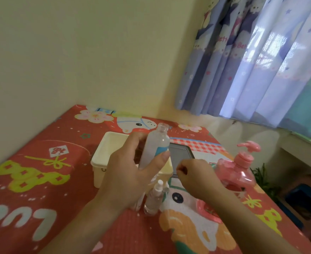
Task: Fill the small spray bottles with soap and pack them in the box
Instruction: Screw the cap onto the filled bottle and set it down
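My left hand (132, 169) holds a clear uncapped bottle (157, 142) with a blue label upright above the table. My right hand (196, 176) hovers just right of it, fingers curled; whether they pinch something I cannot tell. A small clear spray bottle (153, 198) with a white nozzle stands on the table below my hands. A second one beside it is mostly hidden by my left wrist. The cream plastic box (107, 153) sits open behind my left hand. A pink pump soap bottle (237, 171) stands at the right.
A grey lid or tray (180, 153) lies behind my hands. The table wears a red cartoon-print cloth (41, 180). The wall is close behind; blue curtains (251, 61) hang at the right. The table's right edge drops to a floor with dark objects.
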A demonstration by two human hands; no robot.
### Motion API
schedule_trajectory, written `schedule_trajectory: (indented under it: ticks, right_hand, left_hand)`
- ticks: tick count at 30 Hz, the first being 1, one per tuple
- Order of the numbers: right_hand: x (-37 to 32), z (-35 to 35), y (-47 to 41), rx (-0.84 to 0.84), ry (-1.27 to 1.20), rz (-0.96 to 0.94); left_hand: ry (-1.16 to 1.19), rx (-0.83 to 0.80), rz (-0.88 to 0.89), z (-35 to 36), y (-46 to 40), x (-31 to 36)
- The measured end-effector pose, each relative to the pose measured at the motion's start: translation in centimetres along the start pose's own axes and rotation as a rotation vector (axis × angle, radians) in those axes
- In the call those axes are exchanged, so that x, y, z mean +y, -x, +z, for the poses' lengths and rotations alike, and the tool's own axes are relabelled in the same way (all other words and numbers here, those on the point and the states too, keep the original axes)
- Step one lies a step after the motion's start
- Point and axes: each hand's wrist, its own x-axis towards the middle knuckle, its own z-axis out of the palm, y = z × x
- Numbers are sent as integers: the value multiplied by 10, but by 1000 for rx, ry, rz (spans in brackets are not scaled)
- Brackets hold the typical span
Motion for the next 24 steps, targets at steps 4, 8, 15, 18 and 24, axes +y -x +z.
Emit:
schedule_trajectory:
  ticks: [4,8,15,18,24]
  right_hand:
    - [-1,29,-12,-139,-58,121]
    - [1,57,-20,-233,-84,227]
    - [6,71,-23,-260,-311,320]
    - [5,71,-22,-282,-392,390]
    - [7,64,-16,-218,-545,498]
  left_hand:
    - [-20,14,-9,-10,2,-7]
    - [-20,19,-18,-19,-1,-16]
    - [-7,29,-35,-25,-7,-20]
    - [2,21,-27,-25,-8,-19]
    - [9,4,-21,-25,-8,-20]
